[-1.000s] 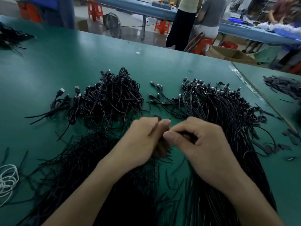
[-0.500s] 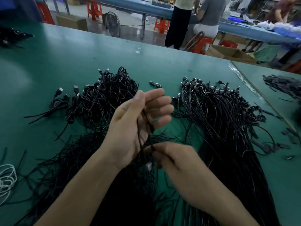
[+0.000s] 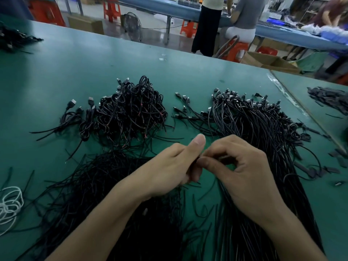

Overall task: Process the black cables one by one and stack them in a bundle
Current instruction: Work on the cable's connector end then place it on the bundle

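Note:
Both hands meet over the middle of the green table (image 3: 75, 68). My left hand (image 3: 175, 166) curls its fingers round a coiled black cable (image 3: 193, 167), thumb raised. My right hand (image 3: 243, 170) pinches the same cable between thumb and forefinger. A heap of looped black cables (image 3: 130, 112) with USB plugs lies at the back left. A long spread of straight black cables (image 3: 263, 129) runs down the right side. A loose tangle of thin black ties (image 3: 98, 185) lies under my left forearm.
A coil of white wire (image 3: 9, 206) lies at the left edge. Small black pieces (image 3: 333, 98) are scattered at the far right, past a seam in the table. More black cables (image 3: 13, 40) sit at the far left corner. People work at a blue bench behind.
My left hand was raised with fingers spread half a second ago; it has dropped and curled round the cable. My right hand moved up to meet it.

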